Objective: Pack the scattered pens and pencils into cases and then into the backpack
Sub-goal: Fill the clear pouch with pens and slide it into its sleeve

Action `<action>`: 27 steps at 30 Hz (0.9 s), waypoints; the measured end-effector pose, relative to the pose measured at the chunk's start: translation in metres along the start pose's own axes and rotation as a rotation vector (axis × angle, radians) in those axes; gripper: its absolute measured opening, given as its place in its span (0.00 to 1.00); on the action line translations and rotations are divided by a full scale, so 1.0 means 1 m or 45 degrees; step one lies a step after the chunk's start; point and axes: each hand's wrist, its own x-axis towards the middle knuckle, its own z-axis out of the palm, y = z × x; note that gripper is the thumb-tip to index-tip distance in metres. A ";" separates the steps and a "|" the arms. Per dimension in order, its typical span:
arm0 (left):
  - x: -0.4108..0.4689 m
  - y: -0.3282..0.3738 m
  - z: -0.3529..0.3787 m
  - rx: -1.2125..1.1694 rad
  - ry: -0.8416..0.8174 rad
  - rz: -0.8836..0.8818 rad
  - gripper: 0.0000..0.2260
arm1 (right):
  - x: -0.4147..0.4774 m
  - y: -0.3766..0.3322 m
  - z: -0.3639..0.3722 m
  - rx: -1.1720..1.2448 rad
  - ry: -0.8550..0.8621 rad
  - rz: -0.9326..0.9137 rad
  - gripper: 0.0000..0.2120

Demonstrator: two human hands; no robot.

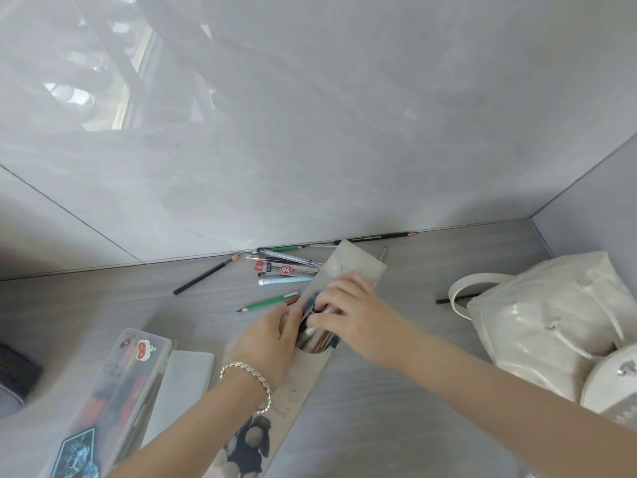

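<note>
Grey table (379, 426), grey wall behind. My left hand (272, 339) grips mouth of pouch case (306, 377); my right hand (348, 312) pinches pen bundle (317, 334), half inside. Loose pens (286, 270) at 12 o'clock, backpack (537, 322) at 3. Risk: pouch skids, bundle jams, spills.

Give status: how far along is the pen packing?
Done: the clear case already holds items. In hand: the left hand holds the pouch open and the right hand feeds pens in. Left: a green pencil, a black pencil and a pen cluster lie loose; neither case is in the backpack.
</note>
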 end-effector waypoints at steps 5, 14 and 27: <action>-0.003 0.000 0.001 0.017 -0.011 0.035 0.14 | -0.001 -0.005 0.001 0.382 -0.072 0.178 0.14; 0.009 0.003 0.010 0.025 -0.022 -0.007 0.14 | -0.020 0.033 -0.007 0.377 0.354 0.485 0.10; 0.026 -0.027 -0.019 0.041 0.151 -0.202 0.20 | 0.013 0.110 0.037 0.214 -0.431 0.986 0.11</action>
